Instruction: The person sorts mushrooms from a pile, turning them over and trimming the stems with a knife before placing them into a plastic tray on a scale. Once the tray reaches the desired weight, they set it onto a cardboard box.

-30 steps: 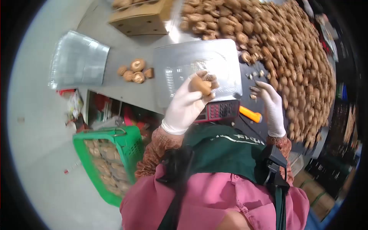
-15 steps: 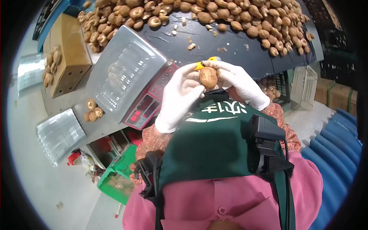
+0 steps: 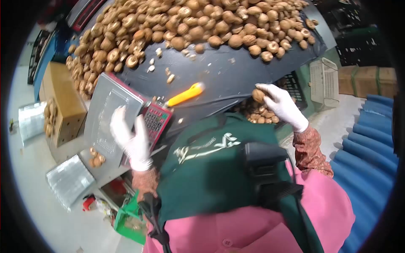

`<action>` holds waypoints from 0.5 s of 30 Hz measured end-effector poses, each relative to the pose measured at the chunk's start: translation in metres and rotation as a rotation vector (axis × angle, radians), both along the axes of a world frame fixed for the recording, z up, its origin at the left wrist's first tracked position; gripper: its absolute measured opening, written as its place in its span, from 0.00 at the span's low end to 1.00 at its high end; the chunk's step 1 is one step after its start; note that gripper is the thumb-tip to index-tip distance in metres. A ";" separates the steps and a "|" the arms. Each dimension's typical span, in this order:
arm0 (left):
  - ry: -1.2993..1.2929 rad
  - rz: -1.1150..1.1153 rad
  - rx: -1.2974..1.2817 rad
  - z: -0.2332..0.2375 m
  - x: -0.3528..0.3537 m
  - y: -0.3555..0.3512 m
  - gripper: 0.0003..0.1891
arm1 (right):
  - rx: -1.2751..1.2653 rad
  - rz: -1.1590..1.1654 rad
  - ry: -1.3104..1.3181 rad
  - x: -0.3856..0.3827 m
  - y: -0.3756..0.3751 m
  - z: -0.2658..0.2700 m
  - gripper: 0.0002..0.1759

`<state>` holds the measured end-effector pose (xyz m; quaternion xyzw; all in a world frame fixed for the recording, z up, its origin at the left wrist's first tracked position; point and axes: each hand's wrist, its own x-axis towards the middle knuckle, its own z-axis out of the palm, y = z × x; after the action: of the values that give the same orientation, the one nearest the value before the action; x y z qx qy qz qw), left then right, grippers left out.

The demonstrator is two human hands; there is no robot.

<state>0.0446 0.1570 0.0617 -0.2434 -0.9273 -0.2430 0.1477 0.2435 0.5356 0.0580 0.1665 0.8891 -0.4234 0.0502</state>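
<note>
A brown shiitake mushroom (image 3: 258, 95) is pinched in the gloved fingers of my right hand (image 3: 283, 105). That hand is above mushrooms (image 3: 260, 116) in a dark crate (image 3: 296, 93) below the table's edge. My left hand (image 3: 132, 138), also in a white glove, is over the digital scale (image 3: 155, 122) with its fingers spread and nothing in them. It partly covers the scale's clear plastic-covered pan (image 3: 98, 122). A yellow-handled tool (image 3: 184, 94) lies on the black table covering (image 3: 211, 71); its working end cannot be made out.
A large mushroom pile (image 3: 202, 25) spans the back of the table. At left stand a cardboard box (image 3: 67, 101) and a few loose mushrooms (image 3: 97, 158). A green bin (image 3: 128, 223) is below left. To the right are a pale basket (image 3: 324, 82) and blue corrugated sheeting (image 3: 363, 147).
My hands have moved apart. The right carried the mushroom rightward to above the crate; the left let go and swung left over the scale. The yellow tool now lies uncovered, and the view has shifted.
</note>
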 end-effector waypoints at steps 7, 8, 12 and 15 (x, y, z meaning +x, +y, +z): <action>-0.093 0.161 -0.266 -0.044 -0.022 -0.058 0.19 | 0.551 -0.039 0.186 0.005 0.045 -0.057 0.20; -0.114 0.120 -0.272 -0.047 -0.023 -0.058 0.17 | 0.457 -0.121 0.116 -0.014 0.044 -0.053 0.19; -0.117 0.019 -0.200 -0.049 -0.023 -0.056 0.13 | 0.468 -0.229 0.289 -0.071 0.052 -0.084 0.20; -0.155 0.045 -0.247 -0.042 -0.015 -0.048 0.14 | 0.525 -0.245 0.303 -0.111 0.056 -0.106 0.24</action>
<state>0.0298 0.1087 0.0196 -0.2196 -0.9639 -0.1419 0.0498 0.1329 0.5918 -0.0483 0.2146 0.9387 -0.2025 -0.1785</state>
